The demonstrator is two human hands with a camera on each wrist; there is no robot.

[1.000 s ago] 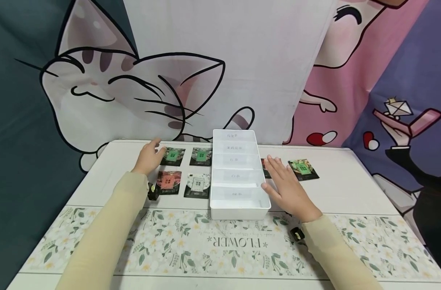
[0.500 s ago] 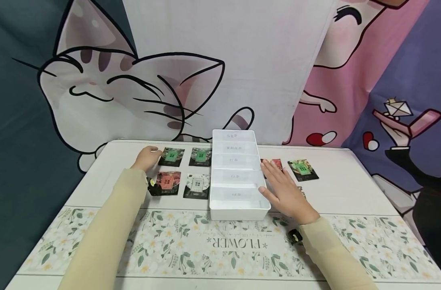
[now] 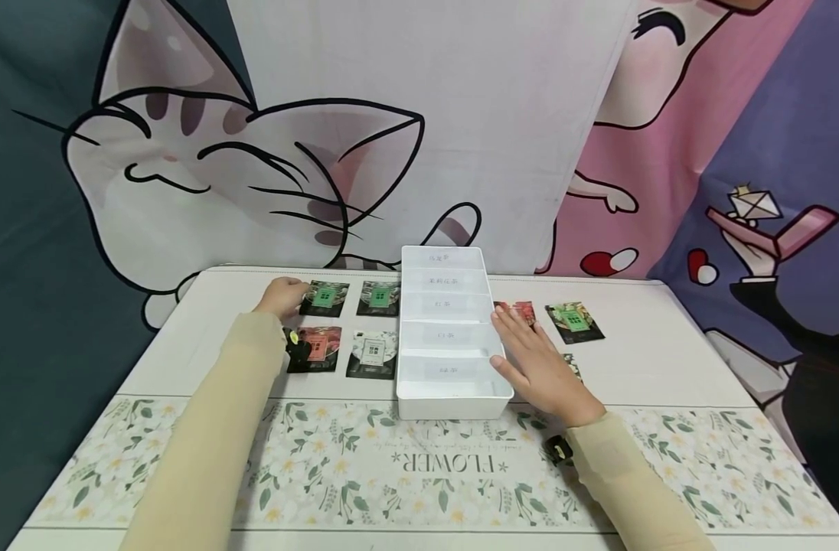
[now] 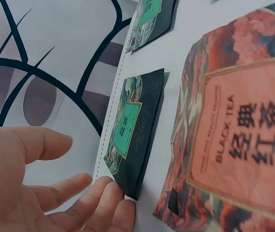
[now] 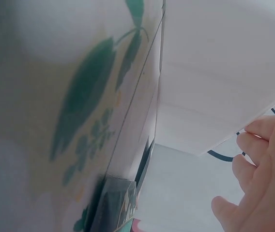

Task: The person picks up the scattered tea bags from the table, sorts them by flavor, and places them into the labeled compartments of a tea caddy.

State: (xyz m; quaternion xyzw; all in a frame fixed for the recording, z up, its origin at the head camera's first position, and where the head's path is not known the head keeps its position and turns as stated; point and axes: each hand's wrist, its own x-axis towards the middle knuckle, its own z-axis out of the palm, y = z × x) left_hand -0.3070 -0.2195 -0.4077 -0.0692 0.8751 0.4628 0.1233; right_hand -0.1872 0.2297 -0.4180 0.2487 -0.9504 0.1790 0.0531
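Note:
My left hand is at the left edge of a dark sachet with a green label. In the left wrist view its fingertips meet that sachet's corner, thumb apart. Just in front lies a red sachet printed BLACK TEA. A second green-labelled sachet and a white one lie nearer a long white divided box. My right hand, fingers extended, is along the box's right rim. It partly covers a red sachet and another sachet.
One more sachet with a green label lies to the right of the right hand. Labels mark the box's several compartments. A floral strip crosses the front of the white table, and a cartoon-print cloth hangs behind it.
My left hand has drawn down from over the back green-labelled sachet to its left edge. The right hand has shifted slightly left, revealing more of the sachets beside it.

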